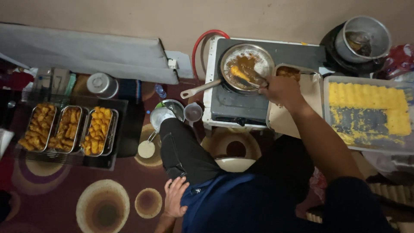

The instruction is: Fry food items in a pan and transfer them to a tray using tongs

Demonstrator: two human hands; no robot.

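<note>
Seen from the head camera, the person sits on the patterned carpet (103, 203) facing a small gas stove (241, 103). The right hand (282, 90) is closed around a utensil (249, 77) whose far end dips into the frying pan (246, 64), where a yellow piece (238, 71) sits in bubbling brown oil. The pan's handle points toward the near left. The left hand (174, 196) lies flat and open on the carpet beside the person's knee, holding nothing. Just right of the stove is a tray (293, 116) with a small tin on its far end, and beyond that a big container of yellow pieces (368, 101). Well apart on the left, three metal tins of fried pieces (69, 129) stand side by side on a rack.
</note>
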